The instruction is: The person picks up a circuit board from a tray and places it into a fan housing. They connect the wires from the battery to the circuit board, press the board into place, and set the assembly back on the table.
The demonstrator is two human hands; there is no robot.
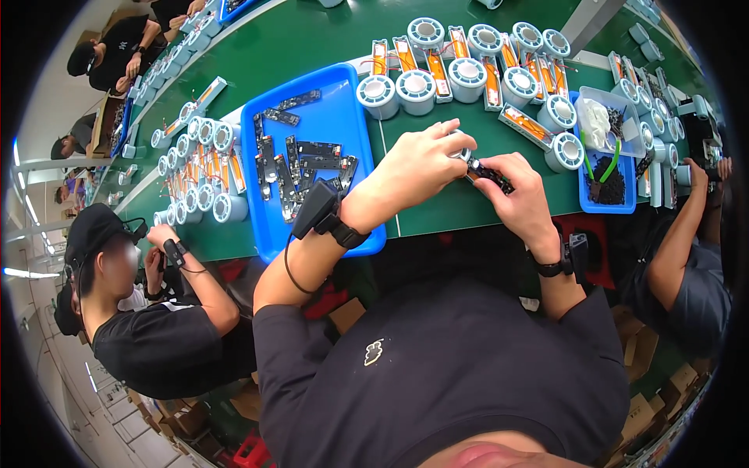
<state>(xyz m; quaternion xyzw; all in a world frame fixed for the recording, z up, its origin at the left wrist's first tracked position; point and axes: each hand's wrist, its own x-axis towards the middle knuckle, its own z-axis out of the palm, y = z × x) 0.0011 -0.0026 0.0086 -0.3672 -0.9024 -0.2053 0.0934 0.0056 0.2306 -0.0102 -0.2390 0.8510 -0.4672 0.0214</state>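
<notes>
My left hand (pixel 417 168) is closed around a small pale grey-blue housing (pixel 462 142), which its fingers largely hide. Close beside it, my right hand (pixel 519 191) pinches a narrow black circuit board (pixel 498 179) between thumb and fingers. Board and housing meet between the hands; I cannot tell whether they are joined. To the left, a blue tray (pixel 261 214) holds several loose black boards (pixel 316 148). Beyond my hands stand rows of pale round-headed housings (pixel 416 83), with orange inserts (pixel 437 72) and red wires in their open handles.
On the right, a small blue bin (pixel 607 208) holds dark screws, green-handled tweezers (pixel 612 160) and a clear tub (pixel 605 121). More housings (pixel 199 168) lie left of the tray. Co-workers sit at both sides of the green table (pixel 437 214). A metal post (pixel 589 23) rises at the back.
</notes>
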